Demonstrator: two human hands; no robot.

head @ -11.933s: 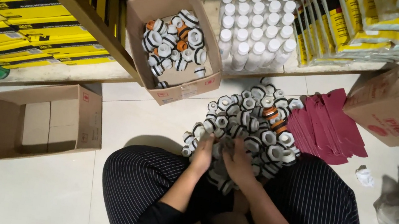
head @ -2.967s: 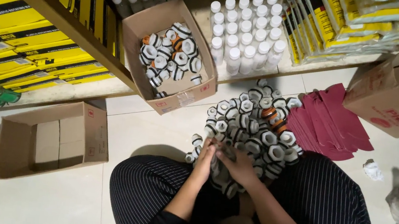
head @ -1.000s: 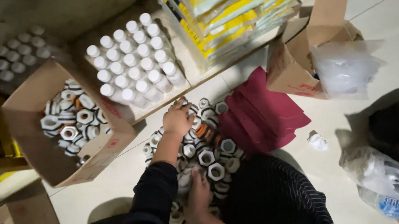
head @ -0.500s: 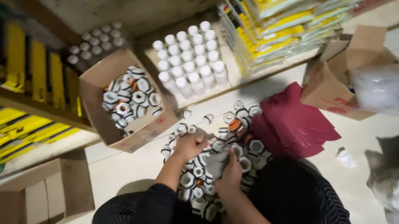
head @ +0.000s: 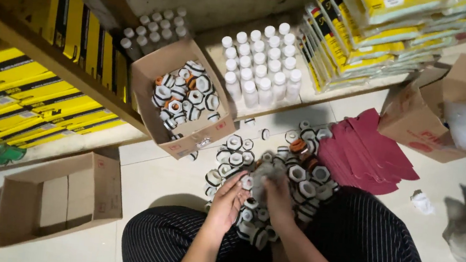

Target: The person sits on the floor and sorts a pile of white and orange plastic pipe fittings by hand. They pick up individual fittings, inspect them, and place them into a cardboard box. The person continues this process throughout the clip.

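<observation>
Fingers [head: 238, 185] of left hand [head: 229, 202] and right hand [head: 278, 196] curled together around a blurred fitting [head: 261, 178], grip unclear, pile of hexagonal fittings [head: 298, 173] just beyond fingertips, filled cardboard box [head: 187, 99] farther beyond, left.

fittings pile [head: 276, 165] before knees, filled box [head: 181, 99] behind-left, bottles [head: 261, 64] behind

Glossy white-and-black plastic fittings [head: 275, 171] on smooth pale floor tiles [head: 163, 178]; matt brown cardboard box [head: 190, 100]; dull red paper sheets [head: 368, 152]; striped cloth trousers [head: 372, 246].
</observation>
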